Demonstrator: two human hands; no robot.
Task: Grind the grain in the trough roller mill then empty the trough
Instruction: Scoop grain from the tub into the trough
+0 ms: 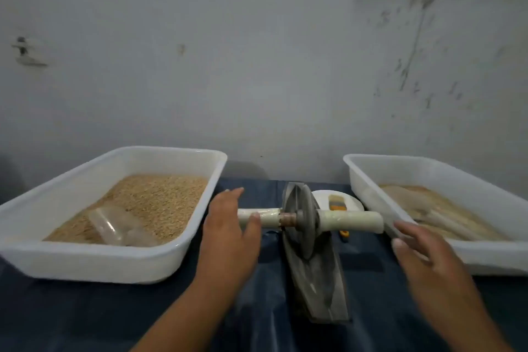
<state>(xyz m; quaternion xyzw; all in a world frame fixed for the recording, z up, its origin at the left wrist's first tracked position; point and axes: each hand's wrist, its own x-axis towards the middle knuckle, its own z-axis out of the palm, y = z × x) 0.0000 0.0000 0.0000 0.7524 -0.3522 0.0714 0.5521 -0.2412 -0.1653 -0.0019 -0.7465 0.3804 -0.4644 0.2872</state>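
Left hand [228, 226] lies open-fingered against the roller's handle [257, 216]; right hand [423, 254] hovers wide, holding nothing; uneven grip could tip the wheel [300, 217] from the trough [317, 286]

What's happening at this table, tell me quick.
A person is at a trough roller mill on a dark-covered table. The left hand is open around the left end of the white handle, thumb touching it; the right hand is open and just short of the right end. The grinding wheel sits in the trough. A white tray of grain stands left, a tray of paler ground material right.
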